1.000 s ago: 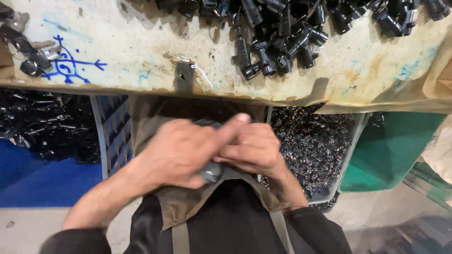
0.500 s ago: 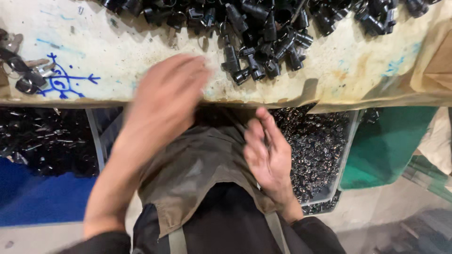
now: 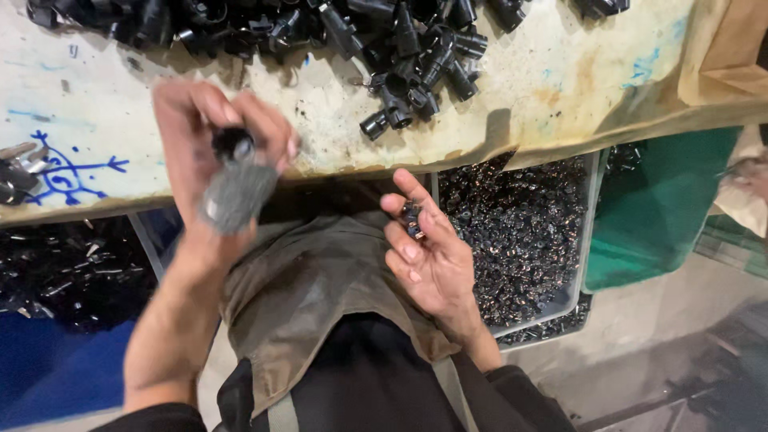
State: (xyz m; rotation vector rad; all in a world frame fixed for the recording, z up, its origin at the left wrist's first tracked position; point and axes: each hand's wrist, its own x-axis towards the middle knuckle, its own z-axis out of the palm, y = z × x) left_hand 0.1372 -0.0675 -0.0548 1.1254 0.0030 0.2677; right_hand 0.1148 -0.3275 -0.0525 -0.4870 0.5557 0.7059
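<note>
Two hands work small black parts just in front of the desk edge.

One grey tube-shaped piece with a black round end [image 3: 232,180] sits clamped between the fingers and thumb of the left hand [image 3: 212,164], raised in front of the desk [image 3: 560,88]; it is motion-blurred, so finer detail cannot be told. To the right and lower, the right hand [image 3: 428,256] lies palm up, fingers loosely curled, a small dark part [image 3: 411,220] pinched at its fingertips. Beyond both hands a heap of black tubular parts [image 3: 416,72] lies on the desk. Right of the right hand stands a grey bin of small dark pieces [image 3: 528,232], then a green bin [image 3: 656,208]. Under the hands spreads an olive apron [image 3: 320,296].
</note>
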